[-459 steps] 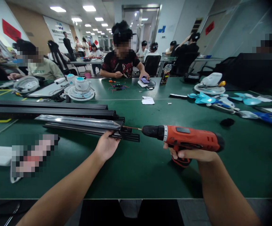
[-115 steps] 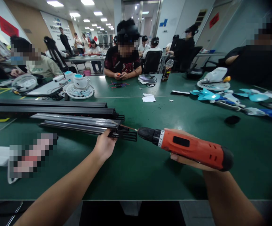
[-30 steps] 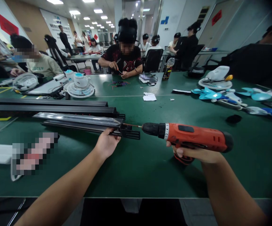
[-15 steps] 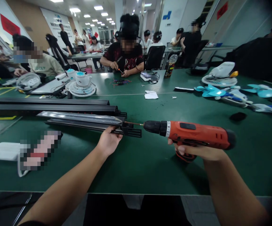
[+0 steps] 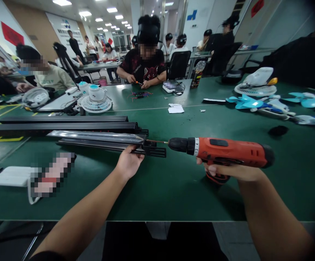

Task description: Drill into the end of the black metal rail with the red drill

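Red drill [image 5: 232, 150], roughly level, bit [image 5: 159, 141] at end of black rail [image 5: 100, 145]

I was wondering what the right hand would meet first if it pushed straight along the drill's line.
Most likely the end of the black rail in the left hand: the right hand aims the red drill leftward, and its bit seems to reach that end, though contact is hard to judge.

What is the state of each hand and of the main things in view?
Left hand: closed on black bar
Right hand: gripping red drill
Red drill: roughly level; cannot tell if running
Black bar: gripped near one end
Bottle: standing upright
White fan, right side: grille down
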### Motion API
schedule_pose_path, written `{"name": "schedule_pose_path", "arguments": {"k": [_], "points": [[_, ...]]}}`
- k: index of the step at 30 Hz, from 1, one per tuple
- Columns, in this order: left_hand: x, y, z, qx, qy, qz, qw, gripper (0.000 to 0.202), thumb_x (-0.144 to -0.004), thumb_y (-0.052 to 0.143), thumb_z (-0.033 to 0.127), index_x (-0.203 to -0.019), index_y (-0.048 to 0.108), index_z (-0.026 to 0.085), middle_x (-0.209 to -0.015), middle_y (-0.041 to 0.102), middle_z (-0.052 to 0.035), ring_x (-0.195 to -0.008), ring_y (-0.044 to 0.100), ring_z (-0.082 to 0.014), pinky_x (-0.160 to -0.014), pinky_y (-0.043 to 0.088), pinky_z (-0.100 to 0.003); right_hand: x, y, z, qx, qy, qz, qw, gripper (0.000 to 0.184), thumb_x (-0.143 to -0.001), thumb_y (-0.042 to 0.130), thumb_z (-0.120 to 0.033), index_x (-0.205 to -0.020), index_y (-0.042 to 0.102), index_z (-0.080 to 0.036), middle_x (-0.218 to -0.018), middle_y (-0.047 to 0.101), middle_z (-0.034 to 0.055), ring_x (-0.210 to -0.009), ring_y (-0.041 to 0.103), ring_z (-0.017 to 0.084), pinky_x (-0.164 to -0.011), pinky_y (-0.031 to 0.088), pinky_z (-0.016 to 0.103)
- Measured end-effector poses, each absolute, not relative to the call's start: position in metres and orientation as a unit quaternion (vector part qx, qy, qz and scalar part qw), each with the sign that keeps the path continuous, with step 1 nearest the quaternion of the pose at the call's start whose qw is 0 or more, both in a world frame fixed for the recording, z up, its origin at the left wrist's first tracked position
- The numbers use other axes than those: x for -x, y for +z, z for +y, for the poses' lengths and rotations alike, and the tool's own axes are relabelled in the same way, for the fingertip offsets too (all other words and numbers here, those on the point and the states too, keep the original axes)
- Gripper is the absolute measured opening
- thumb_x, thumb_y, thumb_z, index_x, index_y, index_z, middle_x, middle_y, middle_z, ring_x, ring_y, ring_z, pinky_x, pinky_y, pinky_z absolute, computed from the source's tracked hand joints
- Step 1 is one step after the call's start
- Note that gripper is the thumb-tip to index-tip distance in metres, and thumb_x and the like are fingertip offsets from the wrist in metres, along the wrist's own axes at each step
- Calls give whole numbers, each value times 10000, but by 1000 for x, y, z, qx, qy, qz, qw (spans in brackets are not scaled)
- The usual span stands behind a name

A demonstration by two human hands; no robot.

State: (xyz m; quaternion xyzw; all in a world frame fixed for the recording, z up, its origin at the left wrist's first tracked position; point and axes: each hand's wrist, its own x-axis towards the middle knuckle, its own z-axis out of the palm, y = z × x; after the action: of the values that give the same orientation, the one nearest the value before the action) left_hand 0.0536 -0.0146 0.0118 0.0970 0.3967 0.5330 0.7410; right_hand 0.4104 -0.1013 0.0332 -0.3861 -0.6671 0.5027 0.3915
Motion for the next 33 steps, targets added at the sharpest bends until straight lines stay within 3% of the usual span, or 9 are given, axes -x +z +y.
{"name": "schedule_pose_path", "arguments": {"k": [6,13,19,25,33], "points": [[-54,13,-14,-101,529,395,745,198,-1030,541,78,-1012,711,178,-877,719,-52,-668,594,-134,-577,457,-250,-412,32,-102,388,500,-666,395,198,-991,947,-377,-1162,893,-293,-1013,869,48,-662,748,146,-595,689,275],[-52,11,-14,-98,526,394,748,192,-1023,554,78,-978,705,188,-854,713,-45,-667,600,-142,-586,477,-260,-413,27,-101,401,498,-657,399,254,-971,962,-420,-1152,881,-262,-977,850,49,-651,732,145,-609,696,286],[-52,10,-14,-103,528,388,748,201,-1035,554,87,-1003,726,184,-902,743,-61,-680,604,-142,-594,483,-260,-413,28,-100,405,505,-659,384,282,-984,948,-469,-1141,874,-247,-727,711,-17,-638,706,163,-609,688,291],[-55,14,-16,-104,529,392,745,205,-1049,557,89,-971,719,187,-873,729,-43,-678,600,-137,-591,468,-260,-413,27,-103,416,479,-661,400,283,-973,955,-468,-1137,872,-253,-902,815,45,-651,723,161,-612,696,315],[-53,9,-14,-121,533,381,746,169,-1015,612,96,-997,743,200,-919,761,-53,-721,612,-153,-614,465,-275,-410,33,-106,396,477,-677,397,260,-988,941,-457,-1170,874,-283,-879,817,28,-652,741,170,-584,687,299]]}}
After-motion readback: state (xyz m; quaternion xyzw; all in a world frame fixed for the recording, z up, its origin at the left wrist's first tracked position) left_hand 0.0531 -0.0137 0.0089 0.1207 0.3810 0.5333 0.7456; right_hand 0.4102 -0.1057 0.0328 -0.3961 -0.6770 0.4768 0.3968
